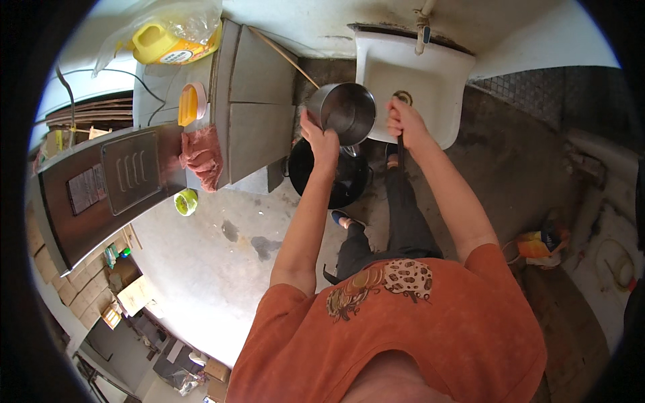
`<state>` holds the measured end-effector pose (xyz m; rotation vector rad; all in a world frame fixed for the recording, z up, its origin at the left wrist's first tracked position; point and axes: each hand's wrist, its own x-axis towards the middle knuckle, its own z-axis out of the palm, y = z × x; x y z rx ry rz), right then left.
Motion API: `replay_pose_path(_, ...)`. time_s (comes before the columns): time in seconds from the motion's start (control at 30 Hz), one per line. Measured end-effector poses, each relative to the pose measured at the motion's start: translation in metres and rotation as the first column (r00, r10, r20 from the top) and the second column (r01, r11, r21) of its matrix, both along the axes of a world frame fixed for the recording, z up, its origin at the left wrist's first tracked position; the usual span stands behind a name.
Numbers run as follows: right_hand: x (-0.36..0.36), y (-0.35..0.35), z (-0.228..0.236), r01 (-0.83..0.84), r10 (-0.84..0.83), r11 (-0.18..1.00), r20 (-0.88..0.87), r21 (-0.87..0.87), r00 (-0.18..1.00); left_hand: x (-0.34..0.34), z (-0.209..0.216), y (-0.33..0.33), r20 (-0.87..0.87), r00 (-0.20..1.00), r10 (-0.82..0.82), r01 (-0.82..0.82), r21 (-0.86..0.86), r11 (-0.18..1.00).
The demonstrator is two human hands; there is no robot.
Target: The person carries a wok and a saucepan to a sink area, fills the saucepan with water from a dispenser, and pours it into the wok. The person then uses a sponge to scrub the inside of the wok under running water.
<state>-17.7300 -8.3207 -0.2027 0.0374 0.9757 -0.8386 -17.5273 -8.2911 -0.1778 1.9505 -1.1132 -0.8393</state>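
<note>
My left hand (324, 138) grips the side of a round metal pot (346, 111). The pot is tilted, so its dark inside shows, and it hangs in front of the sink's left edge. My right hand (404, 124) is a closed fist over the white sink (440, 101), just right of the pot's rim. A slim dark handle (401, 143) sticks out below that fist; what it joins is hidden. Below the pot, a large black tub (346, 180) stands on the floor, partly covered by my left forearm and the pot.
A tap (422, 37) hangs over the sink. The tiled counter (262, 87) at left holds a yellow jug (161, 43), a yellow-and-white container (191, 104) and a pink cloth (201, 158). A wooden stick (282, 55) leans behind it. A small green bin (186, 201) stands on the floor.
</note>
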Motion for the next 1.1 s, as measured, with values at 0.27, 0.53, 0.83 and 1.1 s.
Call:
replay_pose_path(0.27,0.002,-0.036,-0.087,0.212,-0.395,0.876,0.39,0.434,0.832,-0.042,0.055,-0.037,0.333,0.917,-0.221,0.351,-0.407,0.843)
replay_pose_path(0.53,0.007,-0.057,-0.075,-0.145,-0.362,0.93,0.908,0.337,-0.211,-0.062,0.062,-0.045,0.609,0.756,-0.24,0.612,-0.527,0.59)
replay_pose_path(0.83,-0.045,-0.037,-0.091,0.062,-0.576,0.815,0.792,0.577,0.203,-0.086,0.088,-0.051,0.705,0.669,-0.235,0.735,-0.584,0.345)
replay_pose_path(1.1,-0.068,-0.061,-0.089,0.066,-0.315,0.931,0.701,0.358,0.64,-0.059,0.091,-0.052,0.721,0.677,-0.146,0.704,-0.575,0.417)
